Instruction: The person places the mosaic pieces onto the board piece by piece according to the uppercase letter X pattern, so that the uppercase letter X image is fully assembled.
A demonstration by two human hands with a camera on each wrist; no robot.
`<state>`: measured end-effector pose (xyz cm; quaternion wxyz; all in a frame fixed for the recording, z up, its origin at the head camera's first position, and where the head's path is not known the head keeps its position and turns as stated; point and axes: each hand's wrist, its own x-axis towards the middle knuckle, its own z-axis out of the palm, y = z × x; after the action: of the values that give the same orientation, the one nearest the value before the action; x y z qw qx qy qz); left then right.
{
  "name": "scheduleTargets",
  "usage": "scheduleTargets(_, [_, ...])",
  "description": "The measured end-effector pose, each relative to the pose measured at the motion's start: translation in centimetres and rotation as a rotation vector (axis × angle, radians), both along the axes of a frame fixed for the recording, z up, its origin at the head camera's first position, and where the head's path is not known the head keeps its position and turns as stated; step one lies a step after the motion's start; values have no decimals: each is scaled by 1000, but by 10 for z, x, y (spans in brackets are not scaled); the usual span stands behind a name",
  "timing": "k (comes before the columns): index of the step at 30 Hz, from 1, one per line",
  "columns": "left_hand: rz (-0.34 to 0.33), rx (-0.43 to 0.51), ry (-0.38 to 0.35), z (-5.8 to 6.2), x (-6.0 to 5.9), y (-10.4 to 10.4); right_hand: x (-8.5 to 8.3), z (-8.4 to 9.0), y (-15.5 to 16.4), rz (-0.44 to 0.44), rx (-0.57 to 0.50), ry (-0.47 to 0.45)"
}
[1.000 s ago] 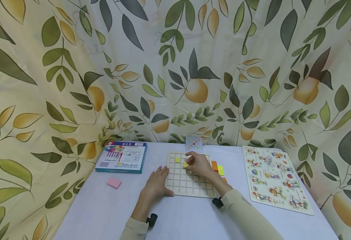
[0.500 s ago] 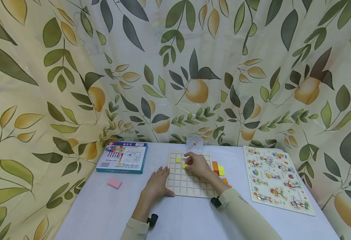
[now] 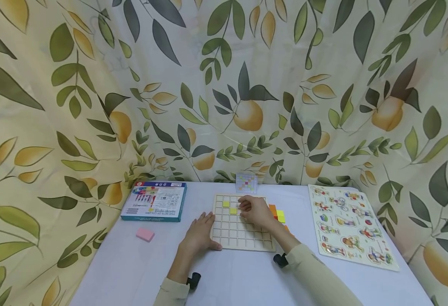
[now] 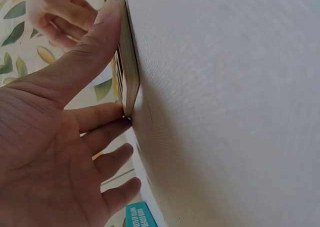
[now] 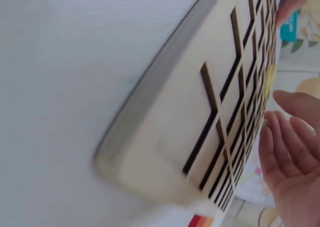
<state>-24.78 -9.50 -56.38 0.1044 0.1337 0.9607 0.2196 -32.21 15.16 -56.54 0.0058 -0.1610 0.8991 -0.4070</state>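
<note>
Wooden grid board [image 3: 241,223] at table [image 3: 231,276] centre, braced at its near left corner by left hand [image 3: 200,233], fingers flat and relaxed, thumb along the board edge [image 4: 125,62]. Right hand [image 3: 257,211] hovering above the upper rows, fingers loosely bent, apparently holding nothing, beside two yellow tiles [image 3: 229,207] seated in neighbouring cells. Loose orange and yellow tiles [image 3: 277,213] just right of the board; pattern card [image 3: 246,182] upright behind it. Judged good practice: keep the bracing hand still, check the card, lower each tile square to its cell, press flat without nudging seated neighbours. Blue box [image 3: 154,200], pink eraser [image 3: 145,234], picture puzzle [image 3: 348,225] set apart.
</note>
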Motion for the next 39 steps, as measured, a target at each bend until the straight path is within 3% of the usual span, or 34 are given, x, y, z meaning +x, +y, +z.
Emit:
scheduleTargets(15, [19,8,-2,3,3,-3,23,8,53,-128,2,27])
scheduleTargets(26, [5,31,-4,1,1,-2,35,2,87,-164,138,62])
scheduleTargets(33, [5,26,-5,0,1,2,40,2,96,-207,194,-5])
scheduleTargets(39, [8,24,-10,-1,0,1,39,-2,97,-191,262,25])
